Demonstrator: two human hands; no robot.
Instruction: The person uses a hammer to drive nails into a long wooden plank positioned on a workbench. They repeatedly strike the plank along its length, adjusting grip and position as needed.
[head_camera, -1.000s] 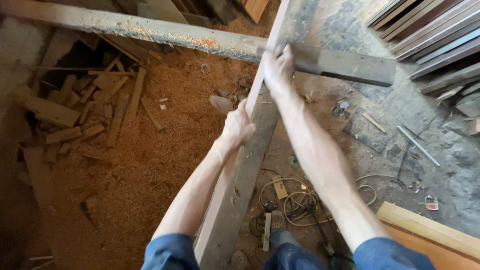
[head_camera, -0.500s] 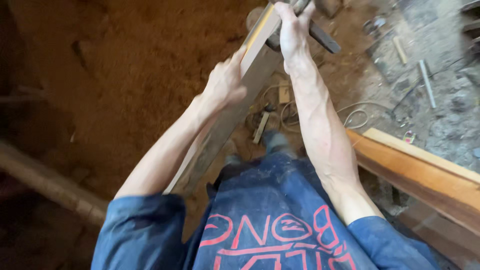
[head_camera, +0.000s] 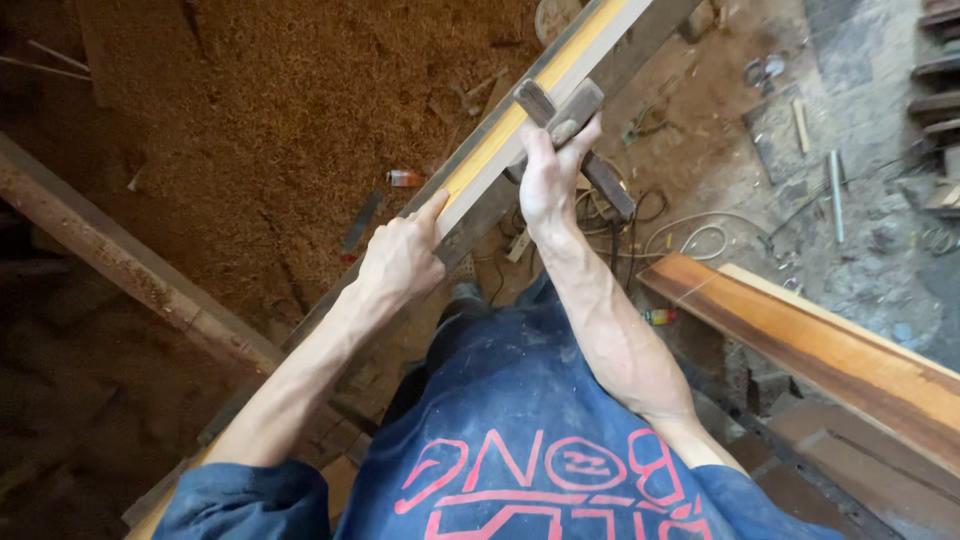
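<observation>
- I find the long wooden plank running diagonally from lower left to upper right, its pale edge turned up.
- My left hand grips the plank's side, forefinger laid along the edge.
- My right hand is closed around a dark wooden marking gauge seated against the plank.
- Judgement: edge marking is in hand; the next stroke calls for steady fence contact.
- Sawdust floor and a second board lie nearby.
</observation>
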